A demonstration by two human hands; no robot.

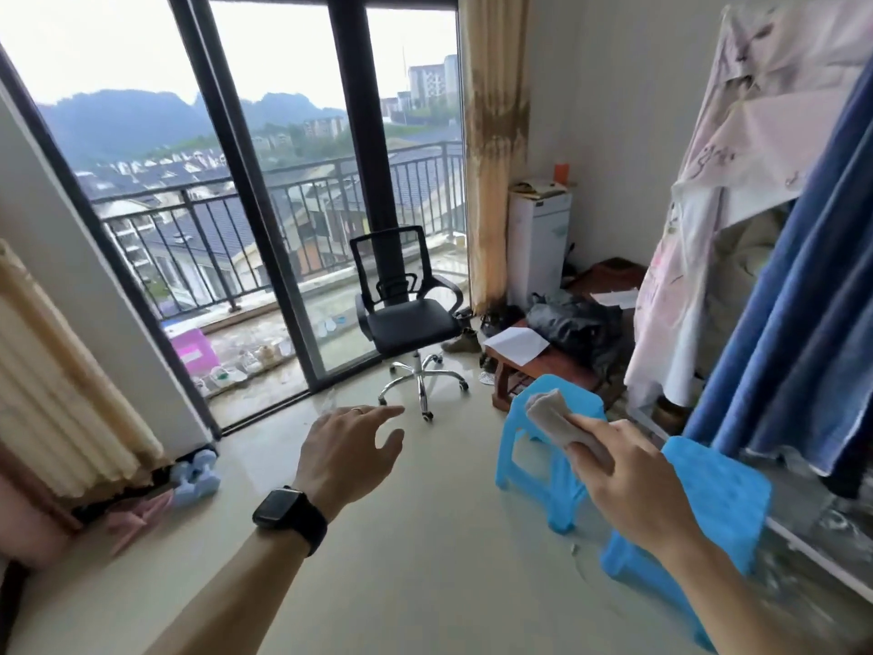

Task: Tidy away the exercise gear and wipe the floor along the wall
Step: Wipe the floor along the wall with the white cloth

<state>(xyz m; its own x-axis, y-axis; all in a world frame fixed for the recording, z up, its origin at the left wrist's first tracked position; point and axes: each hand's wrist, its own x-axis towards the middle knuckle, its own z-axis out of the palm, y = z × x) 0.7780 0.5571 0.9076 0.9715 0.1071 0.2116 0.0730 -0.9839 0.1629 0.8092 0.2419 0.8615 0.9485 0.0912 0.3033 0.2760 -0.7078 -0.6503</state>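
Note:
Two pale blue dumbbells (196,474) lie on the floor at the left wall, beside the window frame. A pink cloth-like item (137,515) lies just in front of them. My left hand (349,453), with a dark watch on the wrist, is stretched out over the beige floor (401,583), fingers apart and holding nothing. My right hand (628,475) is raised at the right and grips a folded beige wiping cloth (555,418), well away from the dumbbells.
Two blue plastic stools (543,479) (708,508) stand on the right under my right hand. A black office chair (408,319) stands by the glass balcony door. A low wooden table (534,366) with papers and a black bag, and hanging clothes (779,276), fill the right side.

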